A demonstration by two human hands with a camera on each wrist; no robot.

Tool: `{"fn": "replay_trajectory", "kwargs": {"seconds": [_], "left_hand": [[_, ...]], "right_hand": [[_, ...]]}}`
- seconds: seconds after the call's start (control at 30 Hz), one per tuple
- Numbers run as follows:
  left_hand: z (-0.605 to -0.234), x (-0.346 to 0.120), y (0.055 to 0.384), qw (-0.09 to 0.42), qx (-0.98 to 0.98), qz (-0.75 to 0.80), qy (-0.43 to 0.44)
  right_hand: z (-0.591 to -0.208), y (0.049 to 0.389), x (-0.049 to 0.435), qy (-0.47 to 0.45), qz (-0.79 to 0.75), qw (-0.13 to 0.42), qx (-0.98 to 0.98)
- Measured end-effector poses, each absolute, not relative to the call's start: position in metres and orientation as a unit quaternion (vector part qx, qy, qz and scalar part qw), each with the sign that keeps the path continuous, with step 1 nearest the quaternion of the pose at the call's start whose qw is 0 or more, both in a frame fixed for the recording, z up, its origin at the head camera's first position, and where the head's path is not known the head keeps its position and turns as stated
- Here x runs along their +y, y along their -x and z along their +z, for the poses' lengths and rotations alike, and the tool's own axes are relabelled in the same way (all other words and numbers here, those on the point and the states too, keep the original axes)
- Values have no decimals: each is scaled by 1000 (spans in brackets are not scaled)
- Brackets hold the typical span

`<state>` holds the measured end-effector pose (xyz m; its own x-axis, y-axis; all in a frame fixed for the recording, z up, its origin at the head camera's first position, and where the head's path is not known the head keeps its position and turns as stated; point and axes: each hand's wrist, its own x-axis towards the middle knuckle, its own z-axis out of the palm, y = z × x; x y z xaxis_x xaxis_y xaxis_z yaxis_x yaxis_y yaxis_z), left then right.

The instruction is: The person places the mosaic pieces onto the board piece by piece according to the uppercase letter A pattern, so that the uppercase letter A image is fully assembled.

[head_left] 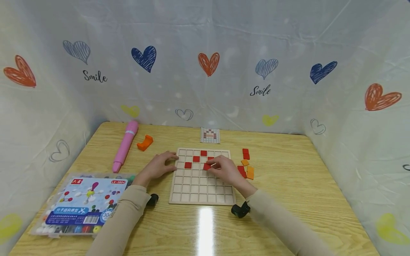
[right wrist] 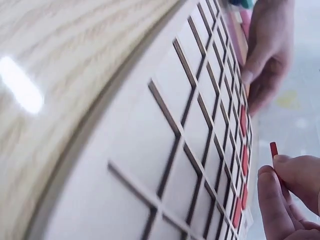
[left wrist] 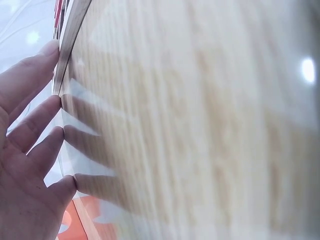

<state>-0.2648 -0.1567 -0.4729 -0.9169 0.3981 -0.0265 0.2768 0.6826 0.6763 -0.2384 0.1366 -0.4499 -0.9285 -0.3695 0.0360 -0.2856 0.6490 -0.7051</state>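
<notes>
A wooden grid board [head_left: 201, 199] lies mid-table, with several red square tiles [head_left: 188, 165] set in its upper cells. My right hand [head_left: 226, 170] is over the board and pinches another red tile [right wrist: 273, 148] between thumb and fingers; in the right wrist view this tile is held on edge, off the board. My left hand [head_left: 157, 166] is at the board's left edge, its thumb and fingertips touching or nearly touching the side, as the left wrist view [left wrist: 30, 150] shows. Beyond the board lies a small pattern card [head_left: 210, 135].
Loose red tiles [head_left: 245, 151] and orange tiles [head_left: 250, 173] lie right of the board. At the left are a pink pen-shaped object [head_left: 125, 147], an orange curved block [head_left: 145, 143] and a clear-edged molecular model box [head_left: 86, 199] beside my left forearm. A patterned curtain [head_left: 179, 89] surrounds the table.
</notes>
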Motion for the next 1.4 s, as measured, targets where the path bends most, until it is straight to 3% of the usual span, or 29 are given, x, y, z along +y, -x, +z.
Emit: {"fn": "replay_trajectory", "kwargs": {"seconds": [0.7,1.4], "left_hand": [[-474,-157,267,99,914,352,-177],[-473,-157,267,89,914,349,-188]], "right_hand": [[-461,240,83,232,-328,84,912],[-465,247,71,261,-308,66,913]]}}
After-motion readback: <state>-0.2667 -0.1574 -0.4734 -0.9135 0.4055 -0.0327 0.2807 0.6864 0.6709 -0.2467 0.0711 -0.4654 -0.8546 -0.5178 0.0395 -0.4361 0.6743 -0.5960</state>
